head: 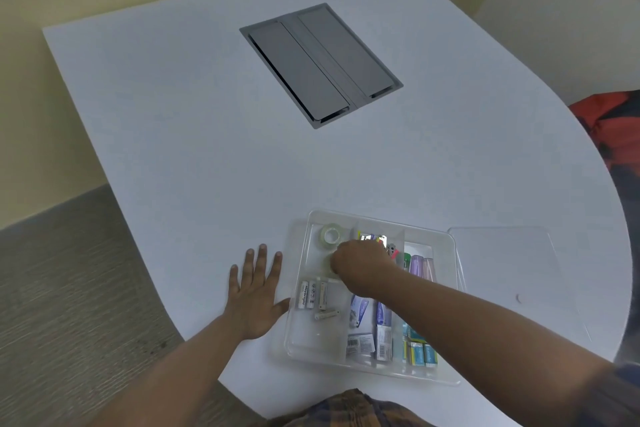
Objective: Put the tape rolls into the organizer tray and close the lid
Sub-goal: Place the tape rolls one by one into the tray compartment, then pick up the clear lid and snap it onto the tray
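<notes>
A clear plastic organizer tray (453, 246) sits on the white table near its front edge. One clear tape roll (330, 236) lies flat in the tray's far left compartment. Just in front of that roll, my right hand (360, 269) reaches into the same compartment with its fingers curled down. A second pale roll (328, 262) seems to sit under those fingers, mostly hidden. My left hand (256, 291) lies flat on the table with fingers spread, its thumb touching the tray's left wall. The clear lid (502, 260) lies flat on the table to the right of the tray.
Inside the tray are several batteries (313, 295), packets (367, 329), small blue boxes (420, 352) and coloured items (415, 263). A grey cable hatch (320, 64) is set into the white table (194, 107) farther back. A red bag (613, 128) lies beyond the table's right edge.
</notes>
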Action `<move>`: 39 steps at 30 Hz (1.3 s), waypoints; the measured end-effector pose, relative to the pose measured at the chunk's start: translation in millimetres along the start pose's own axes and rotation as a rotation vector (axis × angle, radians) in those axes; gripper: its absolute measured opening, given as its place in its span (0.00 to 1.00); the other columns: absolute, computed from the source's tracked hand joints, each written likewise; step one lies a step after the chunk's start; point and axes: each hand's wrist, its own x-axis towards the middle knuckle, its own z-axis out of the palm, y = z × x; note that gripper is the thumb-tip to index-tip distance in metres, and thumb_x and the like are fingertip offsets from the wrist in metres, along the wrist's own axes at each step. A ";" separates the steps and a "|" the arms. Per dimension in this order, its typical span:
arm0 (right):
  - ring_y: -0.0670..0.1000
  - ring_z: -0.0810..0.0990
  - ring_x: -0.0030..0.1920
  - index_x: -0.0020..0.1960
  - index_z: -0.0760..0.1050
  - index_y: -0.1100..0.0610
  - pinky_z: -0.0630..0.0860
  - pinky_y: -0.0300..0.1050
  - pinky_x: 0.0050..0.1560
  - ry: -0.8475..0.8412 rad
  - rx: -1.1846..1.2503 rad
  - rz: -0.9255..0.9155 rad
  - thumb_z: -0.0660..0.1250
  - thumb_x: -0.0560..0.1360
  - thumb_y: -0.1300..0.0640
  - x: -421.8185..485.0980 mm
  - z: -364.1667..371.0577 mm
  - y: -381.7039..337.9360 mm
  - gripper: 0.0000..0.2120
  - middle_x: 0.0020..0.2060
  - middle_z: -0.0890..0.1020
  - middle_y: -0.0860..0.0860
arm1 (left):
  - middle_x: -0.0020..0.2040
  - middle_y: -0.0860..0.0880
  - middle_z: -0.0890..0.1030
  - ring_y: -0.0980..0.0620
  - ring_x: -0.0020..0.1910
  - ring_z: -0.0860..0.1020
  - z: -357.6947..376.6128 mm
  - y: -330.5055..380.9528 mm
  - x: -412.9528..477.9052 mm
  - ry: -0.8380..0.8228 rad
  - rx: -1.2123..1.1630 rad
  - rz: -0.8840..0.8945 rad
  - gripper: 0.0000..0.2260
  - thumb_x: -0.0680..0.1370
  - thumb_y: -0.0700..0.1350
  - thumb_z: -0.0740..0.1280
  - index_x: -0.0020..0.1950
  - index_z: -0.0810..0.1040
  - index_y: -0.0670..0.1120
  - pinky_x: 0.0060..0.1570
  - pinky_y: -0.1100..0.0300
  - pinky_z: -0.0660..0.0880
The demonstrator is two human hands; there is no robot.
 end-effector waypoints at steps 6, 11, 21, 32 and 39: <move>0.57 0.74 0.34 0.44 0.78 0.58 0.63 0.43 0.29 -0.052 0.028 0.019 0.63 0.70 0.67 0.1 4.4 0.9 0.08 0.40 0.80 0.55 | 0.70 0.49 0.20 0.46 0.69 0.21 1.8 -0.7 1.5 0.006 -0.004 0.000 0.40 0.78 0.64 0.53 0.70 0.23 0.52 0.69 0.42 0.28; 0.57 0.81 0.39 0.47 0.80 0.57 0.68 0.45 0.31 -0.002 0.073 0.034 0.63 0.70 0.66 -4.0 12.7 1.5 0.11 0.41 0.81 0.54 | 0.70 0.49 0.19 0.46 0.68 0.20 4.3 -2.0 2.6 0.023 0.008 -0.003 0.40 0.78 0.64 0.52 0.70 0.22 0.53 0.68 0.43 0.27; 0.51 0.78 0.54 0.59 0.79 0.51 0.75 0.45 0.50 0.502 0.625 0.222 0.66 0.75 0.55 -55.6 29.4 23.3 0.14 0.53 0.81 0.48 | 0.71 0.50 0.21 0.49 0.70 0.22 8.4 -3.8 -2.2 0.124 -0.046 0.028 0.39 0.78 0.65 0.52 0.72 0.25 0.53 0.70 0.44 0.29; 0.50 0.80 0.41 0.53 0.81 0.56 0.73 0.42 0.47 0.539 0.955 0.981 0.69 0.73 0.62 -178.4 141.9 90.8 0.09 0.48 0.85 0.54 | 0.76 0.51 0.63 0.58 0.76 0.51 -41.4 58.7 -27.8 0.626 -0.470 0.113 0.27 0.80 0.58 0.54 0.76 0.60 0.47 0.73 0.54 0.51; 0.50 0.76 0.42 0.52 0.77 0.52 0.72 0.42 0.41 0.167 0.934 1.049 0.74 0.70 0.49 -214.9 184.7 83.3 0.14 0.45 0.81 0.48 | 0.73 0.58 0.61 0.61 0.75 0.51 -56.4 147.0 -38.4 0.541 -0.401 0.368 0.27 0.79 0.61 0.57 0.75 0.61 0.52 0.72 0.57 0.53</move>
